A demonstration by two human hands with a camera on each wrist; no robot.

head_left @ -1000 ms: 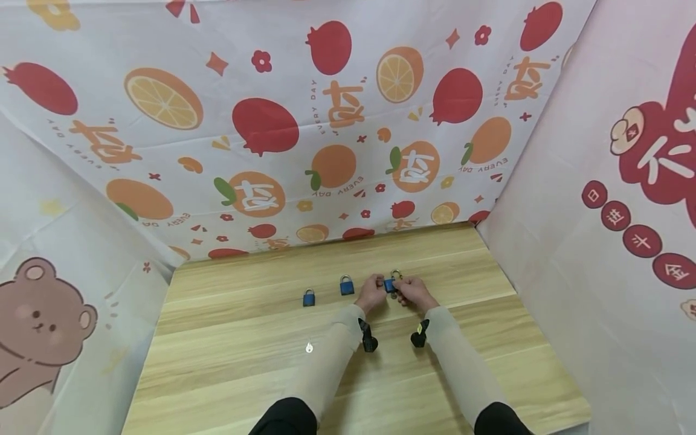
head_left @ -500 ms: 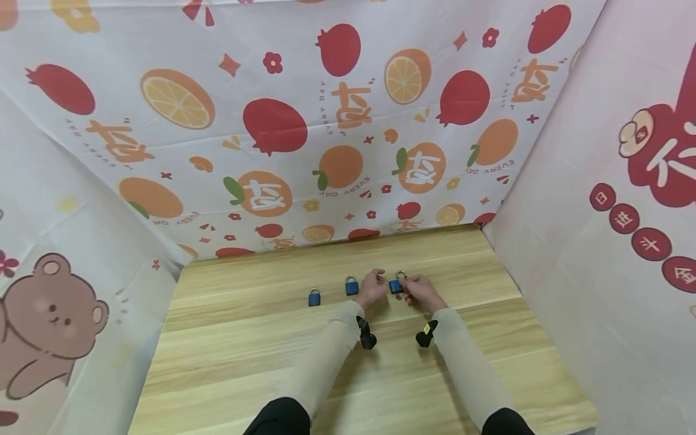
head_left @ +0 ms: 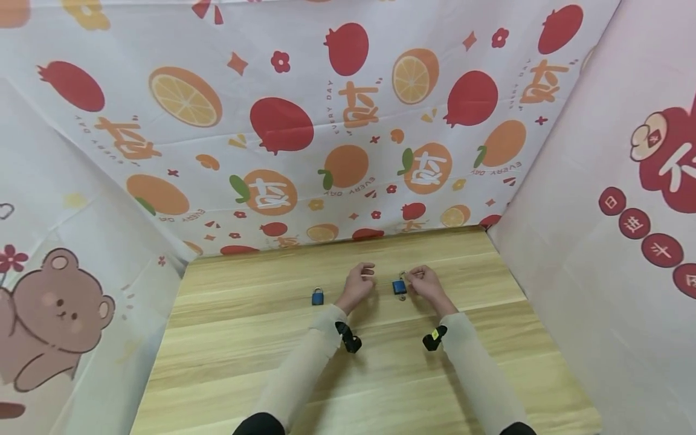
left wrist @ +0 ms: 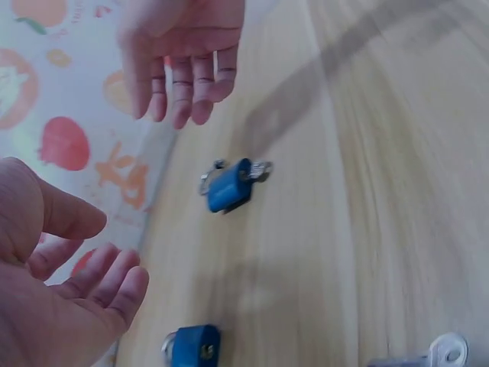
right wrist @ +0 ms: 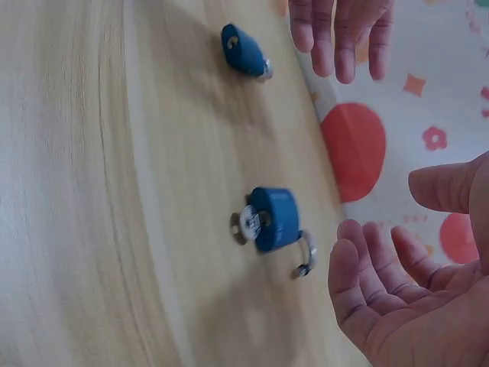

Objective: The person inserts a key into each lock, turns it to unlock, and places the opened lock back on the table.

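A blue padlock (right wrist: pixel 276 220) lies on the table with its shackle swung open and a key (right wrist: pixel 249 222) in its keyhole. My right hand (head_left: pixel 427 281) is just right of it, fingers loosely bent, holding nothing. Left of that lock hovers my left hand (head_left: pixel 359 285), fingers relaxed and also holding nothing. A second blue padlock (right wrist: pixel 243 50) lies near the left hand; in the head view that hand hides it. Farther left is a third blue padlock (head_left: pixel 318 296), its shackle closed.
The wood-grain table (head_left: pixel 261 356) meets a fruit-print cloth wall (head_left: pixel 228 199) at the back. Cloth also hangs at both sides. A pale ring-ended piece (left wrist: pixel 447 352) shows at the left wrist view's bottom edge, mostly cut off.
My right hand has let go of the padlock with the key and drawn slightly off. My left hand has moved left, away from it, and now covers the middle padlock.
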